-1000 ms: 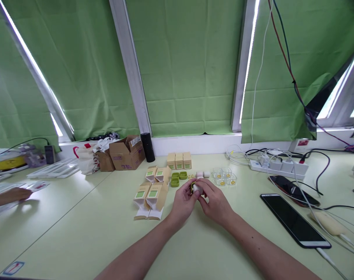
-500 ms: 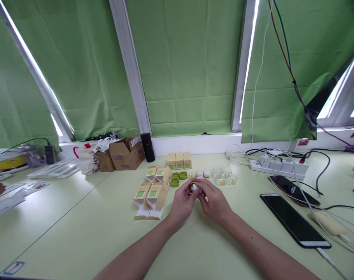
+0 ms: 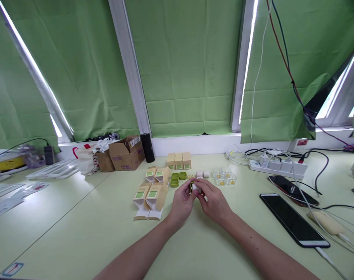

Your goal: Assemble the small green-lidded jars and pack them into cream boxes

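Note:
In front of me, my left hand [image 3: 183, 200] and my right hand [image 3: 213, 196] meet, fingers closed around a small white piece [image 3: 196, 187] with an olive-green rim at its left side. Fingers cover most of it, so its exact kind is unclear. Just beyond lie small green square cups [image 3: 174, 182], tiny yellowish pieces [image 3: 190, 176] and white rounded pieces [image 3: 206, 174]. Clear plastic cups [image 3: 220, 181] with yellow spots inside sit to their right. Left of my hands are several open kraft paper boxes [image 3: 153, 194] with green windows.
Three closed kraft boxes [image 3: 179, 161] stand behind. A cardboard carton [image 3: 127, 155] and black cylinder [image 3: 147, 147] are at back left. To the right lie a phone [image 3: 295, 220], another dark phone [image 3: 292, 189], a power strip [image 3: 277, 168] and loose cables. A person's fingertips show at the left edge.
My hands stay nearly in place around the white piece, with only slight finger movement. At the far left, the other person's hand has drawn back toward the edge of view.

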Motion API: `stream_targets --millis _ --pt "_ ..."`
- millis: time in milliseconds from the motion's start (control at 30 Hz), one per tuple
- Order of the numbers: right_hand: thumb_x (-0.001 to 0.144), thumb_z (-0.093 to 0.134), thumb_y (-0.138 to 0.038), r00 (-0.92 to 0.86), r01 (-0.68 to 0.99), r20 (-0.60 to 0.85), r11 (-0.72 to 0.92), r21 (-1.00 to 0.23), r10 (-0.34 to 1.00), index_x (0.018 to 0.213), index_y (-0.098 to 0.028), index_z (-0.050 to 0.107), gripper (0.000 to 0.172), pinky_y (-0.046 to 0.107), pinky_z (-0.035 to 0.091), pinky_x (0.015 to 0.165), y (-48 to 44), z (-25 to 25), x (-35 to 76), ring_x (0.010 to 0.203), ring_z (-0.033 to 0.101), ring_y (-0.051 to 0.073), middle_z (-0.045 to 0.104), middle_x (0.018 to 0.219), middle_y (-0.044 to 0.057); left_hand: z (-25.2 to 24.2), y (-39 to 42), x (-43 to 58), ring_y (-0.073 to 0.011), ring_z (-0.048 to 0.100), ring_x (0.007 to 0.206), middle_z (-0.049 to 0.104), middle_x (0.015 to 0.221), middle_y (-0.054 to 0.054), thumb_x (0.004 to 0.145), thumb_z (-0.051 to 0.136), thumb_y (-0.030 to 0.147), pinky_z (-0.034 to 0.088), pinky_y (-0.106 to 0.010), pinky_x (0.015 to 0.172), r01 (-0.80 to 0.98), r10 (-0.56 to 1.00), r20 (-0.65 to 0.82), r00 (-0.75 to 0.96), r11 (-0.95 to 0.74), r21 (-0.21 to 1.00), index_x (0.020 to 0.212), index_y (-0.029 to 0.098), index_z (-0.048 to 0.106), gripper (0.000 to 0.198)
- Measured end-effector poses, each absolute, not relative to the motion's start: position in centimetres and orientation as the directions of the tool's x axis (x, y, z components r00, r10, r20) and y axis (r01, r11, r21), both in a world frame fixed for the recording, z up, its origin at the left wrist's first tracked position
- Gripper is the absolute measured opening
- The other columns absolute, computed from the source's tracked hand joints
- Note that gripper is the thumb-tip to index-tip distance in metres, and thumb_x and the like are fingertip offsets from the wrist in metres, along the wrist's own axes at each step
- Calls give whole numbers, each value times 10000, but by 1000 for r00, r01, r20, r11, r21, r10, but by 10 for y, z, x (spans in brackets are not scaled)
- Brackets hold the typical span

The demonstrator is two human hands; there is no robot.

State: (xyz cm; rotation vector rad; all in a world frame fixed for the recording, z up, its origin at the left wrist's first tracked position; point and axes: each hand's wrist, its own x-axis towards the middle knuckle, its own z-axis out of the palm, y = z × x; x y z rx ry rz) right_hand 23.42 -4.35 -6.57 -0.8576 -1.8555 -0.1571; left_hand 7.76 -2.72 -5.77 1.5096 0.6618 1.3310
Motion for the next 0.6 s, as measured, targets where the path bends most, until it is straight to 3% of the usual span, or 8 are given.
stream_targets --millis 133,267,500,600 --pt "932 541 -83 -220 589 829 747 -308 515 1422 -242 525 516 462 605 1012 -45 -64 237 1242 648 277 678 1326 128 -57 -28 78 -315 640 1305 680 1391 -163 850 812 428 535 -438 1107 -247 887 385 254 -325 913 1359 164 659 594" --pt "897 569 -82 -213 565 783 728 -389 584 1449 -236 467 582 435 635 877 -46 -62 238 1082 685 276 679 1264 133 -59 -26 77 -322 670 1251 703 1346 -169 819 844 420 566 -443 1052 -285 902 334 273 -256 924 1376 164 650 643" --pt "913 552 -107 -154 544 769 703 -458 620 1346 -241 527 454 394 607 774 -44 -63 239 857 671 230 693 1129 104 -58 -25 75 -313 654 1263 683 1366 -173 779 882 424 534 -432 1085 -312 897 326 298 -231 922 1390 166 629 710" --pt "919 584 -162 -105 526 744 672 -521 659 1332 -240 546 422 385 600 747 -43 -63 240 812 662 215 705 1117 97 -54 -29 73 -309 658 1239 671 1358 -168 804 859 431 582 -404 996 -308 890 323 322 -224 925 1425 188 588 720"
